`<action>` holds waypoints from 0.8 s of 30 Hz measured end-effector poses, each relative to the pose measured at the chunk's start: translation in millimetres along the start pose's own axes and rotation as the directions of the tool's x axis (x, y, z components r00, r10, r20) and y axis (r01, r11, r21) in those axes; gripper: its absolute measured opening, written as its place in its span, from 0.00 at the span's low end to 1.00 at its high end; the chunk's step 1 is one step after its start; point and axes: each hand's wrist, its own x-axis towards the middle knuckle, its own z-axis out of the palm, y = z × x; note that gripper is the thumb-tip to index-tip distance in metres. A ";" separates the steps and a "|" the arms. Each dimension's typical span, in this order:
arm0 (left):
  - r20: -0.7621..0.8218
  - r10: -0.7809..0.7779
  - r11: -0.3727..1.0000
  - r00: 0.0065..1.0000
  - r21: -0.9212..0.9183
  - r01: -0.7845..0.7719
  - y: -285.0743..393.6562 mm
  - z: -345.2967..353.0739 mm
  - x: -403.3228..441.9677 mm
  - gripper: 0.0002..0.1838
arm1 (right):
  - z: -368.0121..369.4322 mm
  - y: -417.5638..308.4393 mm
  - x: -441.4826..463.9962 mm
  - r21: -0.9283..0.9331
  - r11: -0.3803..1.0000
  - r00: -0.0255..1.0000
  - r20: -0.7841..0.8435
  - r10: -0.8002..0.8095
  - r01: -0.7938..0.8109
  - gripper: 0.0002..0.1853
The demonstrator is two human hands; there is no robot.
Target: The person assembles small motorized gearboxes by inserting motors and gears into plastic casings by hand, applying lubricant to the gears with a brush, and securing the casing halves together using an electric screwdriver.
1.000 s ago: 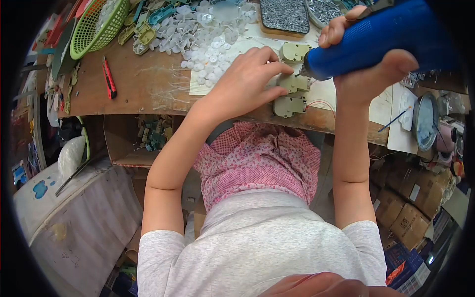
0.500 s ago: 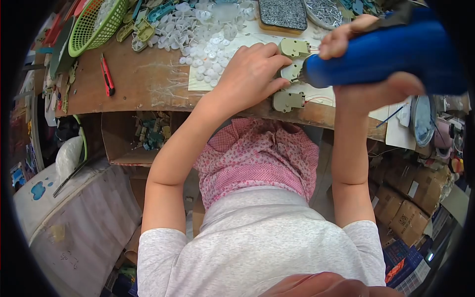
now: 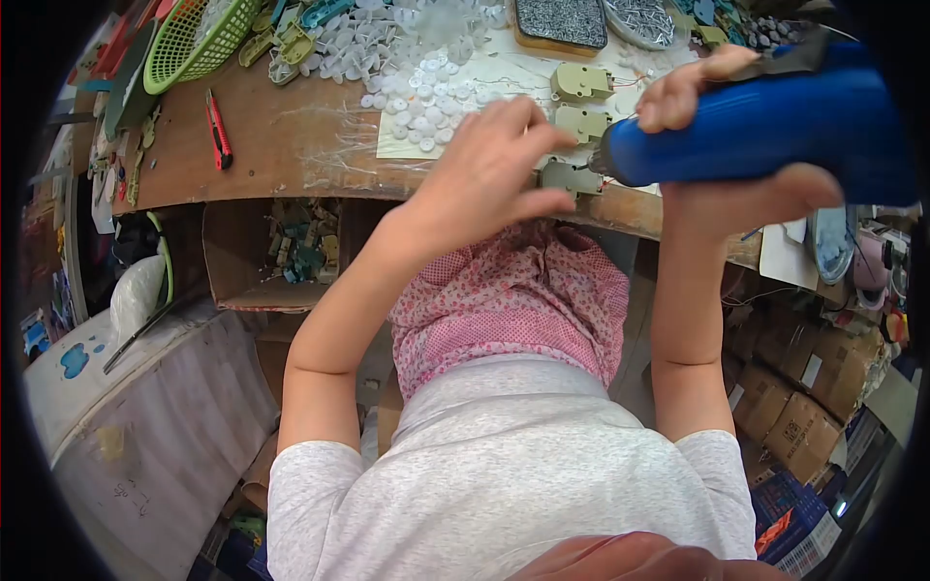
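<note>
The right hand (image 3: 722, 200) is gripping the blue drill (image 3: 765, 126). The left hand (image 3: 487, 165) is spreading wide by the green boxes (image 3: 582, 83); I can't tell if it's touching.

There are three lined-up casings (image 3: 582, 82), one blue tool (image 3: 756, 126), one red cutter (image 3: 218, 136) and one green basket (image 3: 199, 48).

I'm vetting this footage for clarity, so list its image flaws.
Head view: the wooden bench bows along its front edge, fisheye-style; corners go black; the blue tool is smeared, likely by motion; a hazy patch veils some white pieces near the top.
</note>
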 end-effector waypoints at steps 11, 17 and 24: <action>0.104 -0.035 0.999 0.994 0.014 0.034 2.8 7.4 -4.3 0.21 | 7.1 1.3 6.4 -0.223 0.933 0.959 -0.054 0.279 -0.283 0.56; 0.078 -0.025 0.997 0.997 0.070 0.019 4.7 8.3 -2.2 0.20 | 32.5 9.0 -18.8 0.173 0.985 1.000 -0.003 0.031 -0.030 0.56; 0.124 -0.031 0.997 0.992 0.077 0.021 4.6 10.9 -3.8 0.22 | 29.2 -3.7 2.6 -0.094 0.963 0.968 -0.054 0.247 -0.251 0.55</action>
